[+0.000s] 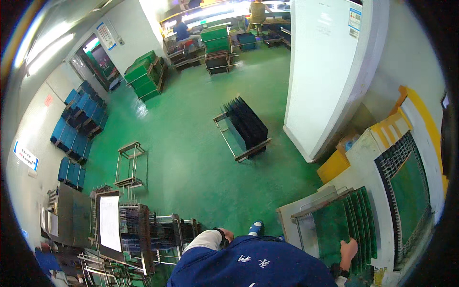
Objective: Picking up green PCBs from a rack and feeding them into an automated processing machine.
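Note:
At the lower right, my right hand point(348, 250) is closed at the edge of a thin green panel point(332, 235), one of several upright in a metal-framed rack point(298, 228). What its fingertips do behind the panel is hidden. My left hand point(228, 235) is close to my body at the lower middle, its fingers mostly hidden by my dark blue garment. Right of the rack, a green panel point(409, 189) lies on a dark meshed conveyor point(398, 239) inside a pale machine.
A rack of dark panels point(245, 125) stands mid-floor, with an empty metal frame point(129, 165) to its left. More racks point(138, 234) crowd the lower left. Blue stacks point(71, 138) line the left wall. A white column point(325, 71) rises at right. People point(258, 12) work at the far bench.

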